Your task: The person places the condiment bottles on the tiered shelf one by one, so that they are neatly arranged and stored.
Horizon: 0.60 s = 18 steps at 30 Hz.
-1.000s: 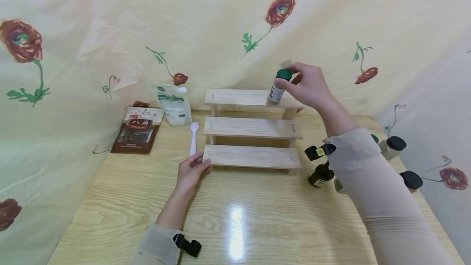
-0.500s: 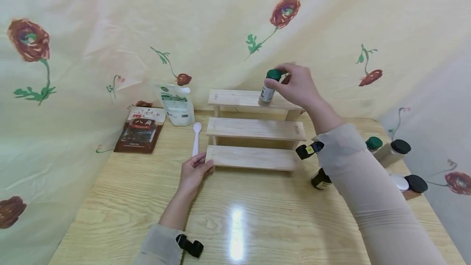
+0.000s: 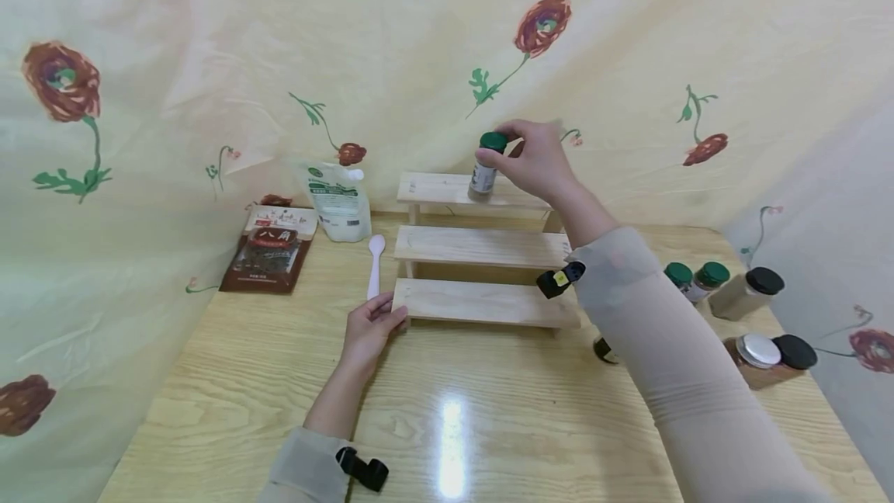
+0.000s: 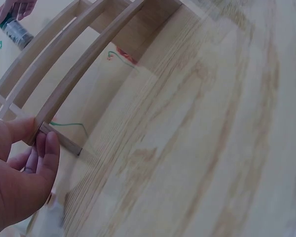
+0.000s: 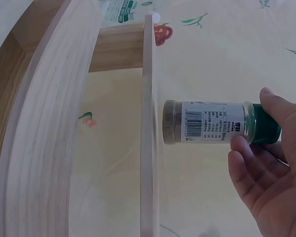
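My right hand (image 3: 534, 161) pinches a spice jar (image 3: 483, 179) by its green cap, thumb on one side and fingers on the other. The jar is upright, its base close over the top tier of a three-step wooden rack (image 3: 482, 243). In the right wrist view the spice jar (image 5: 207, 122) shows a barcode label and brownish contents, with a narrow gap between its base and the top board. My left hand (image 3: 366, 332) grips the left end of the rack's lowest step; in the left wrist view the thumb and fingers of this left hand (image 4: 27, 168) pinch the board's corner.
Left of the rack lie a white spoon (image 3: 375, 266), a white-green pouch (image 3: 338, 204) and a brown star anise packet (image 3: 268, 251). To the right stand green-capped jars (image 3: 711, 276), black-capped jars (image 3: 764, 282), a white-lidded jar (image 3: 757, 352) and a dark bottle (image 3: 604, 350), partly behind the sleeve.
My right hand has carried the spice jar leftward along the top tier. More jars show on the right as the arm shifts. The left hand keeps its hold on the rack.
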### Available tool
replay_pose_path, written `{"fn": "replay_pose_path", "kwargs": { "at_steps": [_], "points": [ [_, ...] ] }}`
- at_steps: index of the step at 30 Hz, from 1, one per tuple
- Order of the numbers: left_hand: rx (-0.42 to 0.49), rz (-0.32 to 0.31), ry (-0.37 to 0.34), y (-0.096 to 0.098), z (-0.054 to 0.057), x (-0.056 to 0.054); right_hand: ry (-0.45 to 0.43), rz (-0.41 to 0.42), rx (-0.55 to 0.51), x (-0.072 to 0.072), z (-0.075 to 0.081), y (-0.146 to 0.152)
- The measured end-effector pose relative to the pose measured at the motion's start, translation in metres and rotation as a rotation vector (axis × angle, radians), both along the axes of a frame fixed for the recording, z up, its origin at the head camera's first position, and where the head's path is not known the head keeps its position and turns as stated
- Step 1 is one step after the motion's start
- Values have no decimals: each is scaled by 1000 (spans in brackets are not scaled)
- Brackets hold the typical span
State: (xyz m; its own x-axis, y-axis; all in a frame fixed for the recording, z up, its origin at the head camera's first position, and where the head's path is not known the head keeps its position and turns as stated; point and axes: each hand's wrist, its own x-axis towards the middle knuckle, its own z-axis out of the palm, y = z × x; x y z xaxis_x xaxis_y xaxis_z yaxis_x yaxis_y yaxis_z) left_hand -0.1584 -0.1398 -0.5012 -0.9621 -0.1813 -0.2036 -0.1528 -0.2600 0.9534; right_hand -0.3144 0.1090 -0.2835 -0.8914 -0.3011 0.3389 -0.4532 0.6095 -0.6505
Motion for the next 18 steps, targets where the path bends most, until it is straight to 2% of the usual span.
{"fn": "replay_pose_path", "kwargs": {
  "at_steps": [18],
  "points": [
    [-5,-10,4,-3,0,1,-41,-1,-84,-10,-8,-38]
  ]
}}
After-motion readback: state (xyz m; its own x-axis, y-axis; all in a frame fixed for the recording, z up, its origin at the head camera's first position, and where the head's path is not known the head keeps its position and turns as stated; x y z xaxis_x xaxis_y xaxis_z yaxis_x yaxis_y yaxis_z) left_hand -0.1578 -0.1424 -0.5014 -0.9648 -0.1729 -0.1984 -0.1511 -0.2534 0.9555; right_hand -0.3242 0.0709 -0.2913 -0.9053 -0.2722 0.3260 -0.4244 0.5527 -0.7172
